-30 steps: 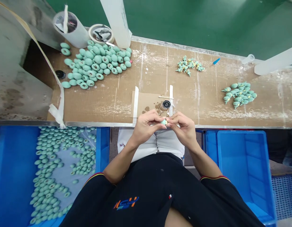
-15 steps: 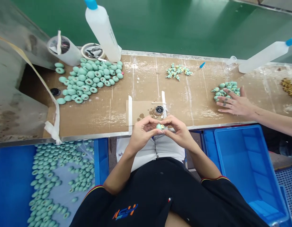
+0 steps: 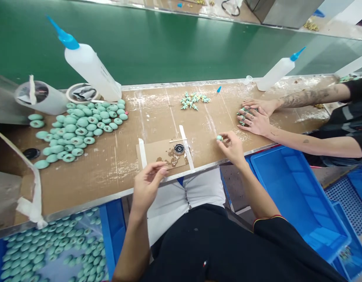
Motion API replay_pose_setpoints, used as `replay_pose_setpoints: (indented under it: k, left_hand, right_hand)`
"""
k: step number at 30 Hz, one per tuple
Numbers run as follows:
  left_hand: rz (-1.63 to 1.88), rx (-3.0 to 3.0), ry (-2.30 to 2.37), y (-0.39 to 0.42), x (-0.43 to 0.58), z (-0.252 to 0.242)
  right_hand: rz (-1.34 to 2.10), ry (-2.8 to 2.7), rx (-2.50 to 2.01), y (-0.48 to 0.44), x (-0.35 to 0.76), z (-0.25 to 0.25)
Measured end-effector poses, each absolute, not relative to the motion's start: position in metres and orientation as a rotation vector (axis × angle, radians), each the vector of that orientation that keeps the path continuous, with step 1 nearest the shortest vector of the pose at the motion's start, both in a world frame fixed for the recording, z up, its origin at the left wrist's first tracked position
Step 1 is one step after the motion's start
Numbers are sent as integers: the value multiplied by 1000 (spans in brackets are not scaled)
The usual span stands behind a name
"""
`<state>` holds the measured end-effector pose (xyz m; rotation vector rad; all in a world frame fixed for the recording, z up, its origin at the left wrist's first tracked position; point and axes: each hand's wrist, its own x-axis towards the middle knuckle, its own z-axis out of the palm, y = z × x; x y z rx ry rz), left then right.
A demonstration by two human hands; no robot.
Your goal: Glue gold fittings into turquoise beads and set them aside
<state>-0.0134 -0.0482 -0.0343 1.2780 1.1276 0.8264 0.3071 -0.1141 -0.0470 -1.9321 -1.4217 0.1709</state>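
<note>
My right hand [image 3: 232, 148] is out to the right above the cardboard, its thumb and fingers closed on a small mint-green egg-shaped piece [image 3: 219, 138]. My left hand [image 3: 148, 184] hovers near the table's front edge, left of the taped card; its fingers are half curled, the thumb apart from them, with nothing visible in them. On the card [image 3: 153, 150] sits a small round black pot [image 3: 179, 149] with wet brown spots around it, and a thin white stick [image 3: 177, 140] lies behind it. Beyond is a cluster of small green-and-yellow pieces [image 3: 194, 101].
Mint-green egg-shaped pieces [image 3: 81, 127] are heaped at left; more fill a blue bin [image 3: 113, 231] below. A white squeeze bottle [image 3: 91, 70] and tape roll [image 3: 81, 93] stand behind the heap. At right, a co-worker's hands [image 3: 257, 119] cover green pieces. A blue crate [image 3: 286, 176] stands below.
My hands have parted: the right moved away to the right with the green piece, the left drew back leftward. The co-worker's second hand has come into view over the pieces. The view has shifted.
</note>
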Motion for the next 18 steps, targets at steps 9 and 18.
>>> replay_pose_setpoints:
  k: [9,18]
  left_hand:
    - [1362,1294,1887,-6,-104,-40]
    - [1217,1527,2273,18,-144,-29]
  right_hand:
    - [-210,-1428,-2339,-69,375,-73]
    - [-364,-1347,-2720,-24,413,-47]
